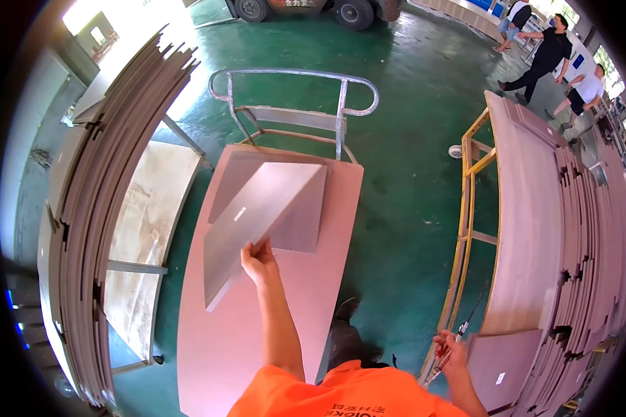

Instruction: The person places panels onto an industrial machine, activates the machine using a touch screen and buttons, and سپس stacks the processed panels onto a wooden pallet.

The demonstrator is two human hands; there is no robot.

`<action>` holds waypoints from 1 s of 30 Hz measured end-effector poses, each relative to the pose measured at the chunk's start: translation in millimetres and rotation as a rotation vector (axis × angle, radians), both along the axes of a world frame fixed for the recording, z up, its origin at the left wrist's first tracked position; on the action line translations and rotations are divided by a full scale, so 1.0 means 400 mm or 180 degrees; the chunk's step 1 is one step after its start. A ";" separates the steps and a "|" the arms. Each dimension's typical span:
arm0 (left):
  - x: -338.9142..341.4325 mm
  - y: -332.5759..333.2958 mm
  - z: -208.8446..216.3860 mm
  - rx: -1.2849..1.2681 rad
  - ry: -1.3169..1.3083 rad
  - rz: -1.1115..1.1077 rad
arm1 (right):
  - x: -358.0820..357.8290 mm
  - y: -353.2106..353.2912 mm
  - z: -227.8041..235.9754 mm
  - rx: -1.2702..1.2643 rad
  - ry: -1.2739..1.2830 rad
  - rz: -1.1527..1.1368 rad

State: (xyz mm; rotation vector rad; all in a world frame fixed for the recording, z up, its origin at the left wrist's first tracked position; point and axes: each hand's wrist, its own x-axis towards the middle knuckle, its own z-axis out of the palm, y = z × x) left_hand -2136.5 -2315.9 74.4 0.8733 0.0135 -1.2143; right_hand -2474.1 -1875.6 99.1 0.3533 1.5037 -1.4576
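Note:
My left hand [260,263] grips the lower edge of a flat grey-brown panel [257,215] that bears a small white label. Tilted, the panel hangs over the cart. Beneath it, partly covered, another grey-brown panel [306,226] lies on a large pink board [292,285] topping the cart. My right hand [452,349] is out to the right, closed around a slender tool [464,325] with a long thin dark tip; its exact kind is unclear. A brown panel [504,365] with a white label lies beside that hand.
The cart has a metal push rail [292,71] at its far end. Long stacks of panels stand left [111,181] and right [591,243], the right one beside a yellow frame [459,271]. A forklift [306,8] is far ahead. Several people [546,59] are at the far right.

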 end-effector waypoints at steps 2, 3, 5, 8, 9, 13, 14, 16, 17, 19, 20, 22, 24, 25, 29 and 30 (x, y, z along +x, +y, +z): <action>-0.022 -0.078 -0.060 -0.0131 0.0112 0.0136 | -0.020 0.006 0.006 0.0014 0.0001 -0.0078; -0.030 -0.098 -0.094 -0.0189 0.0161 0.0216 | -0.030 0.002 0.016 0.0005 0.0102 -0.0001; -0.076 -0.126 -0.178 -0.0333 0.0279 0.0191 | -0.046 -0.004 0.026 0.0105 0.0183 0.0006; -0.152 -0.129 -0.258 -0.0368 0.0635 0.0192 | -0.061 -0.008 0.031 0.0222 0.0231 0.0050; -0.175 -0.132 -0.294 -0.0435 0.0831 0.0179 | -0.063 -0.011 0.036 0.0272 0.0231 0.0081; -0.251 -0.180 -0.347 -0.0411 0.1326 0.0328 | -0.064 -0.010 0.026 0.0492 0.0271 0.0230; -0.265 -0.200 -0.352 -0.0381 0.1409 0.0363 | -0.064 -0.011 0.024 0.0552 0.0277 0.0269; -0.293 -0.242 -0.355 -0.0450 0.1423 0.0254 | -0.058 -0.015 0.025 0.0584 0.0349 0.0330; -0.308 -0.260 -0.355 -0.0512 0.1383 0.0146 | -0.054 -0.015 0.026 0.0598 0.0383 0.0353; -0.345 -0.249 -0.355 -0.0502 0.1250 -0.0440 | -0.046 -0.007 0.031 0.0594 0.0417 0.0343; -0.291 -0.220 -0.494 -0.0254 0.1446 -0.0880 | -0.048 -0.020 0.031 0.0520 0.0393 0.0475; -0.325 -0.077 -0.564 -0.0607 0.1018 -0.3124 | -0.034 0.003 0.020 0.0597 0.0416 0.0333; -0.327 0.109 -0.657 0.0067 -0.1737 -0.5377 | -0.019 -0.007 0.010 0.0584 0.0387 0.0355; -0.325 0.211 -0.680 -0.0224 -0.3552 -0.6508 | -0.006 -0.012 0.012 0.0585 0.0375 0.0338; -0.249 0.515 -0.649 0.0814 -0.3286 -0.7254 | 0.060 0.042 0.003 0.0378 0.0375 0.0133; -0.209 0.569 -0.655 0.1519 -0.2709 -0.7060 | 0.078 0.059 -0.001 0.0386 0.0366 0.0085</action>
